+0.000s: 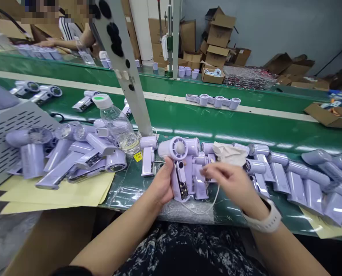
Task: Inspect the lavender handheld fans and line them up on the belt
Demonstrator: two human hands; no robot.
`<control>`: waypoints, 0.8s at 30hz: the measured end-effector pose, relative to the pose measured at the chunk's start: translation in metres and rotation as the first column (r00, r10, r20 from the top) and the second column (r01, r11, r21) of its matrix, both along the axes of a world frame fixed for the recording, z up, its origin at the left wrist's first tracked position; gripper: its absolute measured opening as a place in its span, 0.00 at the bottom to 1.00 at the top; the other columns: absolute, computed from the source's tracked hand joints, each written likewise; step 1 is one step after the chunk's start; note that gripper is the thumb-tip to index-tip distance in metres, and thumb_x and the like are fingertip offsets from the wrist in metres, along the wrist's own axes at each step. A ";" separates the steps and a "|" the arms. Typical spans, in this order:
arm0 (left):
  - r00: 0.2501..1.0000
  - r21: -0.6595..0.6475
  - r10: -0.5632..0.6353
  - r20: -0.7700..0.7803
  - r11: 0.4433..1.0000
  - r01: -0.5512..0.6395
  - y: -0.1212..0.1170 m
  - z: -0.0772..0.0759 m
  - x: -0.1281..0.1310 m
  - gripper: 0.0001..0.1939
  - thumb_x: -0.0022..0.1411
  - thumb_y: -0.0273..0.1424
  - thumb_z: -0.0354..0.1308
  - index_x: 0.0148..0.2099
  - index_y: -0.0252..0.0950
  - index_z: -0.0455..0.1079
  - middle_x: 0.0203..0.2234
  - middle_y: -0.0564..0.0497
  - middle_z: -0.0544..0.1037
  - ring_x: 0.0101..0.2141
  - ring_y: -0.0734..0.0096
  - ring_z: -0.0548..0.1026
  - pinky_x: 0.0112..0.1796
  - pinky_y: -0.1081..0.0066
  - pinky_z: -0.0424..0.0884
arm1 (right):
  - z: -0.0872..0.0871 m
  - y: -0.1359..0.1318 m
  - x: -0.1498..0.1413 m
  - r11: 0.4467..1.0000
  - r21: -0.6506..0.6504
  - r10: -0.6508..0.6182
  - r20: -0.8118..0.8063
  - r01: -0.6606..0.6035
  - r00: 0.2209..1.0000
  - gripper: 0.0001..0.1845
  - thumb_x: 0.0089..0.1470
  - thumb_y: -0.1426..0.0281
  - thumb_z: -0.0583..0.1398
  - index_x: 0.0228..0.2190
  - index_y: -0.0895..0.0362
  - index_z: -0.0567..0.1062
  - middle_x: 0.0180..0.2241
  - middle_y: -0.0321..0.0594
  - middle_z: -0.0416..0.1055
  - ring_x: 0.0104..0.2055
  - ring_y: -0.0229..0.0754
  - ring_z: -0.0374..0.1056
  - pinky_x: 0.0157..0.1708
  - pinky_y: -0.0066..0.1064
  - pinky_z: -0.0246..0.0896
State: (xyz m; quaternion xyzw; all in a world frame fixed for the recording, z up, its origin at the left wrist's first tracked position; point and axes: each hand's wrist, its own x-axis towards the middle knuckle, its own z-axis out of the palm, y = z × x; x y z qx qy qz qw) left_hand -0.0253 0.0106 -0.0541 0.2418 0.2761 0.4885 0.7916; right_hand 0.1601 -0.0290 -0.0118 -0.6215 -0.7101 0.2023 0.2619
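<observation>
The left hand [163,184] is holding up a lilac handheld fan [178,168], its round head at the top and the dark inner parts of its handle showing. Over on the other side, the right hand [231,180] hovers near more fans in the middle, thumb and fingers apart, a pale watch [264,218] on that wrist. A white cable [201,212] loops between the two hands. To the left, fans lie piled beside a clear bottle [117,124] that's leaning; to the right, a slanting row [297,178]. Beyond the green bench [122,191], a person in a striped sleeve [69,28] reaches over pale cups [40,51].
</observation>
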 end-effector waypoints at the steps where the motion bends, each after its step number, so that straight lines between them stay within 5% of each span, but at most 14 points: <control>1: 1.000 0.016 0.001 -0.013 1.000 -0.001 -0.001 0.000 -0.002 0.33 0.43 0.62 0.71 0.33 0.36 0.76 0.33 0.44 0.84 0.54 0.42 0.78 0.53 0.50 0.77 | -0.003 0.006 0.006 0.995 0.005 -0.099 -0.008 0.099 0.995 0.15 0.65 0.60 0.56 0.32 0.53 0.78 0.34 0.47 0.78 0.40 0.52 0.75 0.40 0.44 0.72; 3: 1.000 0.069 0.026 -0.014 0.997 -0.025 -0.002 0.005 -0.003 0.34 0.42 0.64 0.70 0.32 0.36 0.76 0.36 0.43 0.84 0.56 0.41 0.77 0.53 0.50 0.78 | -0.010 0.019 0.014 0.972 0.038 -0.232 0.003 0.232 0.973 0.11 0.62 0.66 0.57 0.27 0.53 0.70 0.30 0.47 0.74 0.38 0.53 0.73 0.37 0.43 0.68; 7: 0.994 0.174 0.105 -0.002 0.979 -0.103 -0.002 0.027 -0.006 0.34 0.42 0.65 0.69 0.30 0.37 0.74 0.41 0.43 0.83 0.59 0.40 0.74 0.54 0.51 0.76 | -0.011 0.007 0.009 0.979 0.039 -0.200 -0.044 0.202 0.979 0.09 0.59 0.68 0.59 0.28 0.52 0.64 0.28 0.44 0.72 0.33 0.50 0.70 0.33 0.39 0.64; 10: 0.989 0.217 0.146 -0.010 0.966 -0.141 -0.005 0.043 -0.009 0.36 0.41 0.67 0.68 0.31 0.38 0.73 0.42 0.44 0.83 0.58 0.40 0.75 0.54 0.51 0.76 | 0.001 -0.025 0.000 0.993 -0.114 -0.010 -0.328 -0.029 0.945 0.08 0.63 0.62 0.56 0.36 0.52 0.70 0.21 0.34 0.70 0.24 0.43 0.68 0.27 0.33 0.63; 12: 0.988 0.211 0.155 -0.002 0.966 -0.151 -0.008 0.050 -0.008 0.38 0.40 0.70 0.65 0.31 0.39 0.71 0.44 0.44 0.82 0.58 0.40 0.74 0.53 0.50 0.76 | 0.008 -0.043 -0.008 0.947 -0.206 0.097 -0.550 -0.246 0.830 0.10 0.64 0.61 0.56 0.39 0.52 0.75 0.21 0.33 0.73 0.24 0.41 0.70 0.27 0.31 0.66; 15: 0.981 0.203 0.191 0.030 0.960 -0.193 -0.013 0.055 0.001 0.38 0.42 0.71 0.62 0.29 0.39 0.67 0.47 0.45 0.81 0.59 0.42 0.73 0.54 0.49 0.75 | 0.010 -0.055 -0.024 0.895 -0.232 0.131 -0.679 -0.380 0.723 0.11 0.61 0.64 0.58 0.30 0.53 0.76 0.21 0.35 0.75 0.24 0.39 0.72 0.27 0.29 0.66; 20: 0.987 0.243 0.132 0.086 0.958 -0.149 -0.019 0.055 0.020 0.36 0.47 0.70 0.59 0.27 0.39 0.66 0.44 0.45 0.81 0.55 0.45 0.76 0.50 0.53 0.76 | -0.002 -0.058 -0.039 0.934 -0.141 0.132 -0.719 -0.329 0.682 0.18 0.63 0.64 0.59 0.21 0.54 0.70 0.16 0.34 0.71 0.20 0.37 0.68 0.25 0.27 0.63; 24: 0.982 0.297 0.175 0.076 0.936 -0.190 -0.019 0.043 0.026 0.37 0.43 0.71 0.62 0.27 0.39 0.68 0.37 0.45 0.82 0.50 0.46 0.78 0.46 0.55 0.78 | -0.015 -0.065 -0.044 0.943 -0.258 -0.075 -0.778 -0.209 0.623 0.20 0.65 0.56 0.59 0.25 0.55 0.70 0.14 0.32 0.66 0.16 0.35 0.63 0.20 0.26 0.57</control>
